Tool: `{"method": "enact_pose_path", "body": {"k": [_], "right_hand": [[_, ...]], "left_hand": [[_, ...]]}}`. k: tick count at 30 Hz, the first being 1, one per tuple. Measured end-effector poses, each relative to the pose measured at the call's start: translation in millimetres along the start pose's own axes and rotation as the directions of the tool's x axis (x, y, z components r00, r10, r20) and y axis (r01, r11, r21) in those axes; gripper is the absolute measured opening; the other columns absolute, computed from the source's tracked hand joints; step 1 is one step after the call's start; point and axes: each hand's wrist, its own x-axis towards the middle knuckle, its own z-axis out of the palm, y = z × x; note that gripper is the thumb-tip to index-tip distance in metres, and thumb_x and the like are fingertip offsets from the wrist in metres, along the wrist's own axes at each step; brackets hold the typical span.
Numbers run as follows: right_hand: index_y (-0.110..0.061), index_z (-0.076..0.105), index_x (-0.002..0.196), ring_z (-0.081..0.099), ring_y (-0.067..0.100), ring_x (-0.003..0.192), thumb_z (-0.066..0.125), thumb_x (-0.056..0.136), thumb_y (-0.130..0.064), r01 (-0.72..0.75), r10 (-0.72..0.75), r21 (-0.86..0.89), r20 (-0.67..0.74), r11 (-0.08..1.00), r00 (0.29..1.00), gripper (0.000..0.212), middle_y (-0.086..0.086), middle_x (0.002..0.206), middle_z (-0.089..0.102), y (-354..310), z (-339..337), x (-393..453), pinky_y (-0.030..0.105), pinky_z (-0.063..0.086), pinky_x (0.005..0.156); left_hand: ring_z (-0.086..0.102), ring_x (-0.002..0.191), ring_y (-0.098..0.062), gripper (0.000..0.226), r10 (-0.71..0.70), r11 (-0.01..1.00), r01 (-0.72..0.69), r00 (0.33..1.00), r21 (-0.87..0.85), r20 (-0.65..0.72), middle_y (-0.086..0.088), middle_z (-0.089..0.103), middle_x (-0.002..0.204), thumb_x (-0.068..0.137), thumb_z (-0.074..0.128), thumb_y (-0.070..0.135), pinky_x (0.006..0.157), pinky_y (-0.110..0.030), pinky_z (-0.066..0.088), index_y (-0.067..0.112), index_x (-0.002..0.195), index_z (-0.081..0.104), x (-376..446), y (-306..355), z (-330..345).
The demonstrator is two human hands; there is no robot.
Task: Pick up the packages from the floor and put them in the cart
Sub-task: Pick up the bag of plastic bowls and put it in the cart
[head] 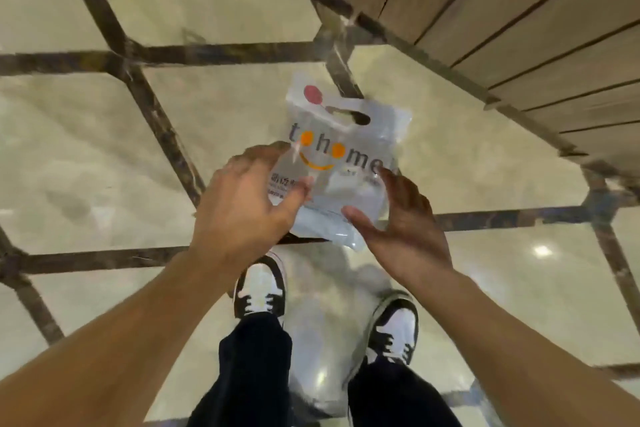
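Hands [242, 198] (both) at package [346, 149] edges

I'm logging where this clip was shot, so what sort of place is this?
Probably an indoor lobby or shop: glossy cream marble floor with dark inlaid strips, brown wood-panelled wall, and a white plastic retail bag.

The person's arms are bare to the hands [242, 204] — no sleeves. Dark trousers [256, 374], and black-and-white laced sneakers [260, 291] — white toes.

One package [341, 163], two hands [242, 204], two shoes [260, 288]
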Motion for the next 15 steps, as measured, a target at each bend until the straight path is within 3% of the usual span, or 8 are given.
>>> {"method": "enact_pose_path", "body": {"k": [3, 6, 8, 10, 12, 13, 15], "right_hand": [[-0.029, 0.011, 0.169, 0.032, 0.028, 0.155, 0.065, 0.089, -0.067, -0.068, 0.089, 0.230, -0.082, 0.971, 0.993, 0.103, 0.000, 0.172, 0.024, 17, 43, 33, 0.045, 0.033, 0.119], [-0.027, 0.002, 0.169, 0.031, 0.021, 0.154, 0.079, 0.083, -0.062, -0.063, 0.142, 0.424, -0.155, 0.903, 0.978, 0.120, 0.000, 0.170, 0.026, 24, 72, 64, 0.037, 0.036, 0.113], [-0.028, 0.003, 0.168, 0.038, 0.018, 0.147, 0.086, 0.079, -0.056, -0.027, 0.183, 0.568, -0.218, 0.822, 0.959, 0.124, -0.001, 0.162, 0.036, 25, 83, 80, 0.016, 0.038, 0.102], [-0.029, 0.005, 0.167, 0.044, 0.013, 0.138, 0.089, 0.079, -0.047, -0.016, 0.247, 0.670, -0.251, 0.742, 0.936, 0.123, -0.002, 0.157, 0.041, 25, 91, 89, -0.006, 0.035, 0.084], [-0.031, 0.007, 0.167, 0.046, 0.010, 0.136, 0.090, 0.080, -0.043, 0.013, 0.258, 0.709, -0.273, 0.705, 0.927, 0.121, -0.005, 0.153, 0.045, 23, 91, 89, -0.004, 0.037, 0.084], [-0.033, 0.008, 0.167, 0.047, 0.011, 0.138, 0.090, 0.080, -0.043, 0.022, 0.251, 0.709, -0.279, 0.705, 0.927, 0.119, -0.006, 0.152, 0.045, 21, 89, 86, 0.006, 0.040, 0.090], [-0.036, 0.009, 0.167, 0.046, 0.012, 0.142, 0.090, 0.080, -0.046, 0.039, 0.235, 0.699, -0.293, 0.714, 0.927, 0.119, -0.010, 0.152, 0.044, 16, 79, 73, 0.025, 0.042, 0.103]], "left_hand": [[0.055, 0.132, -0.031, 0.069, -0.025, 0.999, 0.022, 0.998, -0.044, -0.049, -0.008, 0.058, 0.147, 0.095, 0.064, 0.055, 0.106, -0.046, 0.049, 0.022, 0.154, 0.047, 37, -41, 40], [0.043, 0.143, -0.020, 0.098, -0.135, 0.961, 0.125, 0.991, -0.246, -0.022, -0.003, 0.040, 0.162, 0.085, 0.069, 0.069, 0.114, -0.041, 0.041, 0.034, 0.164, 0.022, 71, -65, 69], [0.045, 0.138, -0.013, 0.108, -0.199, 0.888, 0.218, 0.976, -0.405, 0.089, 0.002, 0.043, 0.161, 0.080, 0.072, 0.071, 0.110, -0.033, 0.040, 0.037, 0.165, 0.015, 88, -73, 84], [0.058, 0.126, -0.010, 0.099, -0.197, 0.867, 0.237, 0.971, -0.438, 0.135, 0.009, 0.058, 0.145, 0.081, 0.071, 0.073, 0.105, -0.031, 0.045, 0.038, 0.161, 0.026, 96, -79, 95], [0.062, 0.100, 0.012, 0.078, -0.193, 0.870, 0.215, 0.977, -0.444, 0.095, 0.024, 0.064, 0.118, 0.085, 0.070, 0.068, 0.088, -0.011, 0.049, 0.037, 0.151, 0.043, 95, -78, 98], [0.058, 0.089, 0.018, 0.071, -0.202, 0.865, 0.220, 0.975, -0.451, 0.088, 0.028, 0.061, 0.107, 0.087, 0.070, 0.065, 0.074, 0.000, 0.045, 0.037, 0.148, 0.047, 91, -75, 96], [0.057, 0.085, 0.013, 0.067, -0.225, 0.851, 0.234, 0.971, -0.471, 0.075, 0.028, 0.058, 0.101, 0.087, 0.070, 0.062, 0.062, 0.002, 0.040, 0.038, 0.147, 0.048, 76, -63, 84]]}}
